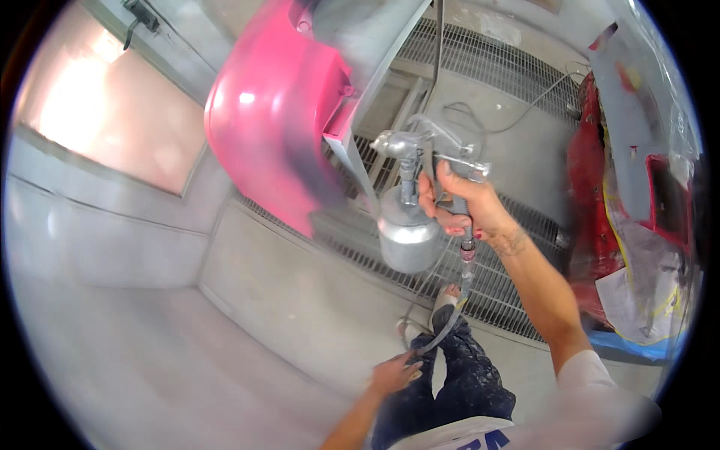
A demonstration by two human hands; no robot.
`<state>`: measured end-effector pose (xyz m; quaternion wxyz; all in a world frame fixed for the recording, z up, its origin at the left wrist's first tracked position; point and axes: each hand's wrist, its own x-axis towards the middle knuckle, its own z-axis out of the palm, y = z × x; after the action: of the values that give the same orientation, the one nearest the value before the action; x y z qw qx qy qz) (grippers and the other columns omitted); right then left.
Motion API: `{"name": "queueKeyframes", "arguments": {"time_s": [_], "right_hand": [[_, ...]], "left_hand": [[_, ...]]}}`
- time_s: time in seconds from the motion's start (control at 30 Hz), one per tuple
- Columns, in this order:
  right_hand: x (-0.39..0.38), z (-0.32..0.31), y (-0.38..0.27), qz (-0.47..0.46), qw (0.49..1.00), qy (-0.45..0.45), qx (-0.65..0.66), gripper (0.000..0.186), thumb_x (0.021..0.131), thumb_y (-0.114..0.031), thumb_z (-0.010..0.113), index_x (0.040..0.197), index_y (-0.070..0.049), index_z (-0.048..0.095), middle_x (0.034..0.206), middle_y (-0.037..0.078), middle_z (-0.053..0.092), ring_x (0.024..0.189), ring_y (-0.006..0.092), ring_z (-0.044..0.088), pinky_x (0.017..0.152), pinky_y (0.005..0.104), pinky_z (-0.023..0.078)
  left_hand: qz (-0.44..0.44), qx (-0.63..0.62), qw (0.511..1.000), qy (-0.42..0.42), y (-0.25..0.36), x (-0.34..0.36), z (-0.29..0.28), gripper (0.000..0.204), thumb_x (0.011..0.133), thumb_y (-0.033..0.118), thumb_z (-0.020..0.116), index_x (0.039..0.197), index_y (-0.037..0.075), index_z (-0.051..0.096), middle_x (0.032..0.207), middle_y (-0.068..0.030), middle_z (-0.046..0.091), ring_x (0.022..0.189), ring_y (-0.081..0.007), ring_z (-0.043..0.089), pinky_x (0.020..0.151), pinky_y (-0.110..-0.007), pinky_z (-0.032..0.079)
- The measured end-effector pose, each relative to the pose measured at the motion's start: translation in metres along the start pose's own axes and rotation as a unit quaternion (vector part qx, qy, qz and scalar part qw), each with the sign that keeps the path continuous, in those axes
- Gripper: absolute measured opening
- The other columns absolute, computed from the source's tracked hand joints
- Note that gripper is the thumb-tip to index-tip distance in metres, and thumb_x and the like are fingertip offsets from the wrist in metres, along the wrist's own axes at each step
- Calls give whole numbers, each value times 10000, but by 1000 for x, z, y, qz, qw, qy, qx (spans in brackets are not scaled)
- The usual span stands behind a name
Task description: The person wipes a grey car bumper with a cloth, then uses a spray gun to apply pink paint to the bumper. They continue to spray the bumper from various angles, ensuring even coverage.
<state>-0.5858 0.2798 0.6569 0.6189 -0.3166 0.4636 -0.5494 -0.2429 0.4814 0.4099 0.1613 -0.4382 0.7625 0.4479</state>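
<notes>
Two bare hands come in from the lower part of the frame, the right one higher than the left. At the lower right, nearest to the eye, is a white sleeve. The right hand, a little right of the middle, is closed around the handle of a metal spray gun. Its nozzle points to the left, and a silver cup hangs under its front part. From the bottom of the handle, a hose bends down toward the left hand in the lower middle. The fingers of this hand are half curled beside the hose; I cannot tell whether they grip it.

Farther down are dark, spotted trousers and, on the floor, a metal grating. At the upper left of the middle stands a large curved pink panel, just beyond the nozzle and apart from it. Along the right edge are a red part and crumpled paper. At the upper left, a bright window-like panel is set in the pale wall.
</notes>
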Motion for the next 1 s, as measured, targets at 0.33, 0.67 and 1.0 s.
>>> {"name": "queueKeyframes", "arguments": {"time_s": [0.33, 0.67, 1.0], "right_hand": [[74, -24, -7, -140, 977, 77, -140, 476, 990, -487, 621, 784, -58, 613, 638, -20, 545, 480, 35, 411, 420, 251, 283], [116, -61, 4, -49, 995, -55, -66, 420, 999, -435, 650, 894, -29, 631, 696, -29, 548, 619, 54, 474, 545, 268, 378], [159, -57, 3, -8, 994, -67, -89, 503, 983, -506, 651, 889, -12, 630, 709, -17, 548, 684, 77, 484, 592, 296, 407]], "left_hand": [[-73, 77, 994, -1, -108, -91, 53, 343, 903, 362, 676, 1178, 156, 680, 1116, -152, 721, 972, -350, 703, 852, -436, 559], [-177, -190, 959, 111, 62, 47, -137, 384, 904, 209, 686, 1269, 104, 628, 1032, -146, 729, 923, -295, 710, 835, -382, 544], [27, -426, 890, 159, 148, 167, -213, 419, 857, 141, 622, 1264, 48, 641, 966, -108, 717, 870, -182, 669, 836, -302, 513]]}}
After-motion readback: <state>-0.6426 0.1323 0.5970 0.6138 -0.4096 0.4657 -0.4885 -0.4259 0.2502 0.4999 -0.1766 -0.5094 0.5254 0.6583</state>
